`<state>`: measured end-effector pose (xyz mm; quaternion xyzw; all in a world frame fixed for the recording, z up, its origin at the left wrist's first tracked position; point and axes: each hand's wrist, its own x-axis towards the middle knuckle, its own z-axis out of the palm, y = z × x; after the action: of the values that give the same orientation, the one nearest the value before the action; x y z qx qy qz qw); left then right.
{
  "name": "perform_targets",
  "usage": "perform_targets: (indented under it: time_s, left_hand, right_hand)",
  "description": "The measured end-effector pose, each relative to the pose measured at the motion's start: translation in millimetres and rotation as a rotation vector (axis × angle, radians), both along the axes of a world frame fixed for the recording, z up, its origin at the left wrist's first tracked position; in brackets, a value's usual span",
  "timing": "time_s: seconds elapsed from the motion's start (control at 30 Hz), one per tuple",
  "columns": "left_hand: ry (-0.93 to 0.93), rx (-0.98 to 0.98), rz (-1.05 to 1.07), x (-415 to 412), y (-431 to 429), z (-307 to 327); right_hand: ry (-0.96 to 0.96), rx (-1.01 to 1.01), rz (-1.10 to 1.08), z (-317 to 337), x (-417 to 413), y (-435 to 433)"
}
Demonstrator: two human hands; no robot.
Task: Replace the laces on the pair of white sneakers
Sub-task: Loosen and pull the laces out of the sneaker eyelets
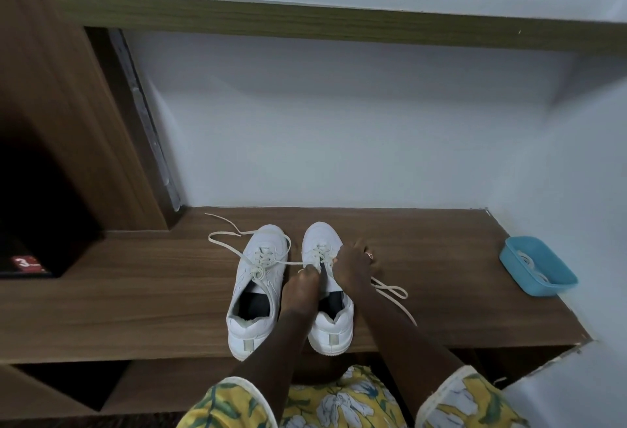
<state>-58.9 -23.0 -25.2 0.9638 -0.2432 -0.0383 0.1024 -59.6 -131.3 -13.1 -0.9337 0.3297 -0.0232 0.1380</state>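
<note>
Both hands at right sneaker [330,326], toe pointing away from the person. Left hand [302,287] pinches its lace [393,292] at the upper eyelets. Right hand [353,266] is curled over the lacing, grip unclear. Blue tray [546,287] sits well right of it, so the right hand is nearer.

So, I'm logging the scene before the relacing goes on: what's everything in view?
Shelf: one, brown wood.
Left sneaker: one, white, mid-shelf.
Right sneaker: one, white, beside it.
Laces: two, cream, threaded through the sneakers, ends trailing.
Tray: one, blue, shelf's right end.
White cords: count unclear, inside the tray.
Red label: one, dark compartment at left.
Sleeves: two, yellow floral, bottom edge.
Left hand: pinches the laces on the right sneaker.
Right hand: pinches them too.
</note>
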Motion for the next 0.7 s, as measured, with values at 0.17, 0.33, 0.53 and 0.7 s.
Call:
perform_targets:
  time_s: [0.17,0.33,0.53,0.7]
  left_hand:
    - [-0.007,0.003,0.005,0,0,0]
    - [-0.022,0.003,0.001,-1,0,0]
    - [-0.009,-0.007,-0.003,-1,1,1]
    - [-0.012,-0.012,0.001,-3,1,1]
  right_hand:
    - [-0.006,-0.095,-0.014,0,-7,-5]
    - [-0.046,-0.154,-0.074,-1,-10,-15]
    - [-0.097,-0.198,-0.175,-1,-12,-26]
    - [-0.112,-0.210,-0.293,-5,-15,-37]
